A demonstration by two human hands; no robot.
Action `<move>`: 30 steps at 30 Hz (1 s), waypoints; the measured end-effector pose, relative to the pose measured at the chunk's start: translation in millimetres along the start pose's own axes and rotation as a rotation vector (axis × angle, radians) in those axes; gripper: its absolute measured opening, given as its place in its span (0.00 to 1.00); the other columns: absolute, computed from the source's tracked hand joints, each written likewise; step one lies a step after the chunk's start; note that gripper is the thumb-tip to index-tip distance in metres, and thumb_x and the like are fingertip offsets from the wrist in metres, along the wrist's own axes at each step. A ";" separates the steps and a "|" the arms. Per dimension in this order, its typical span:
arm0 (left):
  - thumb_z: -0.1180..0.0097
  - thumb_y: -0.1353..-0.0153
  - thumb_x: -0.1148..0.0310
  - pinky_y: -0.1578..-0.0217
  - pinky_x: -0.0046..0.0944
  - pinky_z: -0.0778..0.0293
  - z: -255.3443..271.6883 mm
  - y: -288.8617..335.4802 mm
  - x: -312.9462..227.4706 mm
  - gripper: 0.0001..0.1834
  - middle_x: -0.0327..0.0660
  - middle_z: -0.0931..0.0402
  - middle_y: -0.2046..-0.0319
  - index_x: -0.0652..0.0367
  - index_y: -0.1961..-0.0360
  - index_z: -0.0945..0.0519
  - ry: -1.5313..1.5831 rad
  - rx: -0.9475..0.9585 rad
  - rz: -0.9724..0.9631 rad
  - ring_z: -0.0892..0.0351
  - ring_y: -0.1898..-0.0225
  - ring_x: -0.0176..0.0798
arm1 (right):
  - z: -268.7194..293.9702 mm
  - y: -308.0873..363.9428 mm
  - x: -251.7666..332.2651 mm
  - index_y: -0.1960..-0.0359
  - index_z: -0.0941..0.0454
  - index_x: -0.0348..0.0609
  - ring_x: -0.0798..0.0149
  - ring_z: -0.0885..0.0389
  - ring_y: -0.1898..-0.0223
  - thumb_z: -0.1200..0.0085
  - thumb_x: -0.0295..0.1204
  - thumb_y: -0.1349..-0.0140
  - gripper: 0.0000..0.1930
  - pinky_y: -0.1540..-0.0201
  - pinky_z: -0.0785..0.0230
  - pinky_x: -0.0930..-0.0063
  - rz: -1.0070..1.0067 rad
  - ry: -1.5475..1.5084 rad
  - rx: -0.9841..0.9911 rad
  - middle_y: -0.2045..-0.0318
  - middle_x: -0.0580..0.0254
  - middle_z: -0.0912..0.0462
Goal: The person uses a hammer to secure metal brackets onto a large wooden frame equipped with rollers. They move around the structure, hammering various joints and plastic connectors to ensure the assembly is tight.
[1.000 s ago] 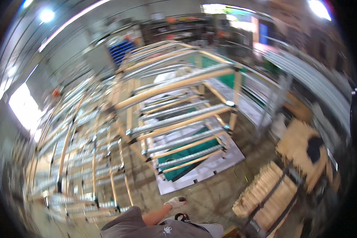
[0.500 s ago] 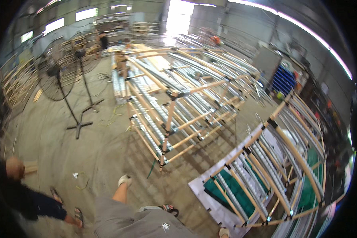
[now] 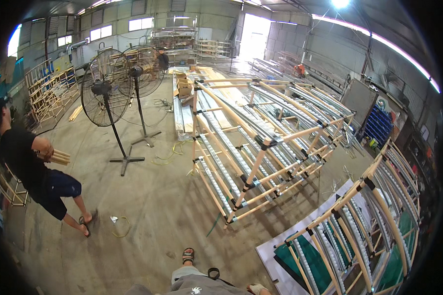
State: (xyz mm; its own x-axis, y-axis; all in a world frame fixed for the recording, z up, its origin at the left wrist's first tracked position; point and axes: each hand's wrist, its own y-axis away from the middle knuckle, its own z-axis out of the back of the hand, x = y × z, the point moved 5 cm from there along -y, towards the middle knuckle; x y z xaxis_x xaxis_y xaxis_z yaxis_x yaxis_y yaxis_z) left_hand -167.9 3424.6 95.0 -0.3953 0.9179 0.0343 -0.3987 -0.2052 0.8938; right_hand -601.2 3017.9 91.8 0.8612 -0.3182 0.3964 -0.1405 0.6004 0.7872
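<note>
Only a small part of my right hand (image 3: 257, 288) shows at the bottom edge, in what looks like a pale glove. Its fingers are too cut off to read. My left hand is out of the picture. To the right of my right hand stands a rack of beige pipes with black joints and metal roller tracks (image 3: 337, 216). A larger rack of the same kind (image 3: 266, 143) stands ahead of me. A black loop (image 3: 213, 273), which I cannot identify, shows beside my grey shirt.
Two black pedestal fans (image 3: 102, 88) stand at the left on crossed feet. A person in dark clothes (image 3: 27, 160) walks at far left carrying several beige pipes (image 3: 59, 157). Green sheets (image 3: 305, 258) lie under the right rack. A yellow strap (image 3: 123, 231) lies on the floor.
My view has tilted up, and the racks sit further right in it. My left hand has left the picture. The person at left now shows nearly whole.
</note>
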 end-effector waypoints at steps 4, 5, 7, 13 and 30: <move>0.44 0.45 0.58 0.51 0.45 0.25 39.5 -44.6 -69.8 0.24 0.55 0.19 0.53 0.61 0.51 0.19 0.048 -0.049 -0.138 0.19 0.49 0.50 | -18.3 -23.0 66.5 0.48 0.22 0.32 0.51 0.15 0.55 0.47 0.42 0.40 0.25 0.51 0.24 0.61 -0.187 -0.236 0.104 0.52 0.41 0.17; 0.44 0.45 0.57 0.52 0.45 0.25 49.0 -51.9 -117.7 0.24 0.55 0.18 0.53 0.61 0.51 0.19 0.036 -0.051 -0.248 0.18 0.50 0.50 | -8.2 -89.2 38.0 0.51 0.27 0.25 0.47 0.15 0.71 0.54 0.29 0.34 0.17 0.70 0.20 0.55 0.006 -0.127 -0.057 0.65 0.41 0.17; 0.44 0.46 0.57 0.58 0.47 0.24 57.7 -14.9 -232.3 0.22 0.57 0.17 0.60 0.60 0.54 0.16 -0.048 0.059 -0.556 0.15 0.60 0.52 | 66.5 -124.2 4.7 0.54 0.27 0.27 0.44 0.15 0.69 0.53 0.29 0.35 0.15 0.71 0.20 0.50 0.060 -0.038 -0.442 0.66 0.41 0.17; 0.44 0.37 0.62 0.67 0.39 0.22 243.9 -9.1 -351.6 0.16 0.42 0.17 0.68 0.61 0.55 0.17 0.595 -0.008 -0.814 0.18 0.67 0.37 | -23.4 -99.4 234.7 0.54 0.25 0.32 0.47 0.16 0.70 0.53 0.30 0.34 0.14 0.69 0.19 0.53 0.016 -0.351 -0.064 0.67 0.44 0.18; 0.47 0.41 0.65 0.69 0.44 0.25 207.2 -112.8 -52.1 0.17 0.48 0.17 0.69 0.67 0.59 0.17 0.453 0.010 0.208 0.17 0.69 0.46 | -104.1 -126.0 556.0 0.51 0.22 0.38 0.60 0.17 0.72 0.53 0.33 0.34 0.15 0.70 0.21 0.64 0.150 0.301 0.161 0.68 0.56 0.18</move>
State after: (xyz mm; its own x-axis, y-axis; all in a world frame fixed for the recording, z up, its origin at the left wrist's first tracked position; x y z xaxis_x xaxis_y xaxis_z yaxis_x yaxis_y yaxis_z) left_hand 69.1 3470.3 85.0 -0.7863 0.6177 0.0165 -0.2663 -0.3628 0.8930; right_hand -53.8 2841.6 163.8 0.9268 0.0088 0.3755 -0.3306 0.4936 0.8044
